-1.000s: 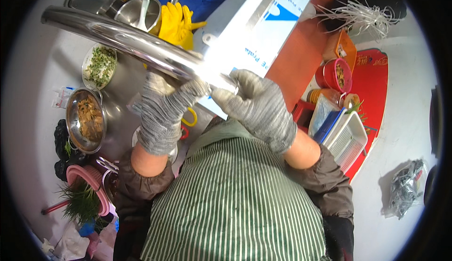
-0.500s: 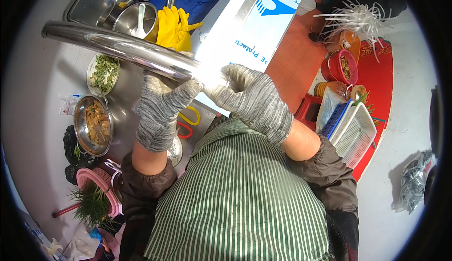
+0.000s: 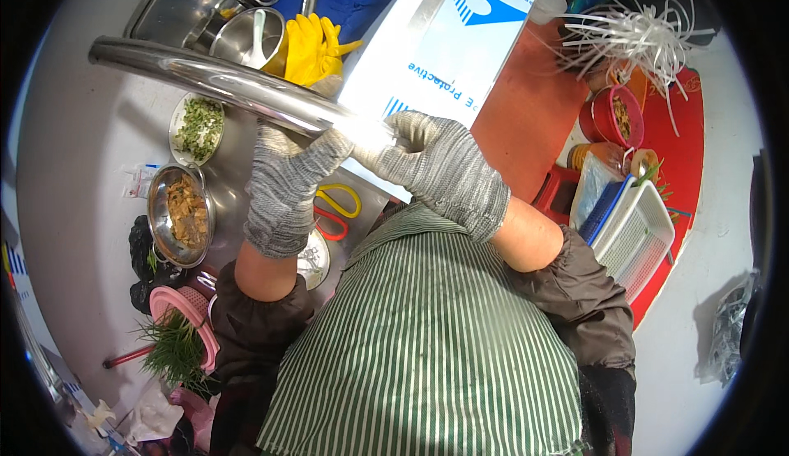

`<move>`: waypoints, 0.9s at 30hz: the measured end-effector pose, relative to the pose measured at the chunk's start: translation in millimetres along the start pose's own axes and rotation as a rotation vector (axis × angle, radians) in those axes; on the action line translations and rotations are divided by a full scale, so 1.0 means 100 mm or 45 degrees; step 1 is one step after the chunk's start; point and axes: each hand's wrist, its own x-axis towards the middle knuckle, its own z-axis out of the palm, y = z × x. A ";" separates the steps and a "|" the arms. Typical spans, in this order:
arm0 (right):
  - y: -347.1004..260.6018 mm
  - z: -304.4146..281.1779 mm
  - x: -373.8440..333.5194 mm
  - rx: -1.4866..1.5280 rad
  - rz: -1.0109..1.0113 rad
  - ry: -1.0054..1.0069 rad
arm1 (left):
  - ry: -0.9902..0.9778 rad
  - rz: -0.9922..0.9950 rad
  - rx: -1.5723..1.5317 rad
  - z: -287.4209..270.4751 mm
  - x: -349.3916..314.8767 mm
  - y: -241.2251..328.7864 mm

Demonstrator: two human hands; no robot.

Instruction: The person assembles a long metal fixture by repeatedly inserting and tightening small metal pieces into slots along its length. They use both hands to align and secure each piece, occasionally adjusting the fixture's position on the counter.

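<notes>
A long shiny metal tube [image 3: 214, 82] slants from the upper left down to my hands in front of the apron. My left hand [image 3: 288, 185], in a grey knit glove, is wrapped around it from below near its near end. My right hand [image 3: 440, 164], gloved alike, has its thumb and fingers closed at that same end, where bright glare hides the exact contact. Behind the tube's near end lies a pale panel [image 3: 448, 53] with blue-printed protective film. Scissors [image 3: 338, 201] with one yellow and one red handle loop lie beside my left wrist.
Yellow rubber gloves [image 3: 312, 49] and a steel pot [image 3: 238, 32] with a white spoon stand behind the tube. At left are a bowl of chopped greens [image 3: 197, 127], a steel bowl of brown food [image 3: 185, 213] and a pink basket [image 3: 185, 312]. White plastic baskets [image 3: 637, 234] stand at right.
The whole view has shifted slightly, so the surroundings sit a little farther right. Both hands keep their hold on the tube, with almost no movement.
</notes>
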 end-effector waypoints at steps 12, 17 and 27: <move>0.06 0.00 0.06 -0.060 -0.117 0.042 | 0.066 0.055 -0.156 0.04 -0.04 -0.06; 0.01 -0.04 0.05 -0.147 -0.081 -0.009 | 0.143 0.114 0.013 0.08 -0.07 -0.05; 0.14 -0.10 0.06 -0.090 -0.097 -0.058 | 0.197 0.169 0.063 0.19 -0.10 -0.04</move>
